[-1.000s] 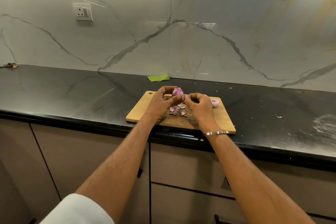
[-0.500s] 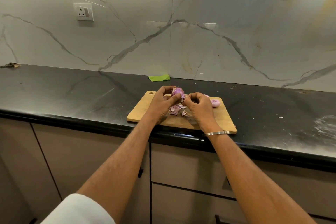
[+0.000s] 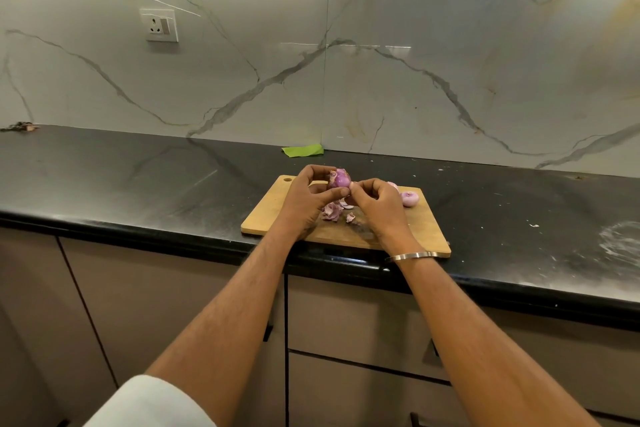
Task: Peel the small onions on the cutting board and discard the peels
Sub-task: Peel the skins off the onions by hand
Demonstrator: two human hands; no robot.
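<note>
Held above the far part of the cutting board (image 3: 273,215): 1 small onion (image 3: 340,179), clasped in the curled fingers of the left hand (image 3: 304,201). Right hand (image 3: 375,201) hard against its right side, fingertips pinched at the lower right edge, seemingly on a flap of skin, though too small to confirm. Onion thus left of and just above the right grip; peel likely to come away rightward and down. Loose peels (image 3: 332,211) directly beneath; another onion (image 3: 409,198) lying right, on the board. Black desk (image 3: 138,184) underneath.

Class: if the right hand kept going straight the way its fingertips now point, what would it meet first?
The right hand points left toward the onion it is already picking at; beyond that, probably the left hand.
</note>
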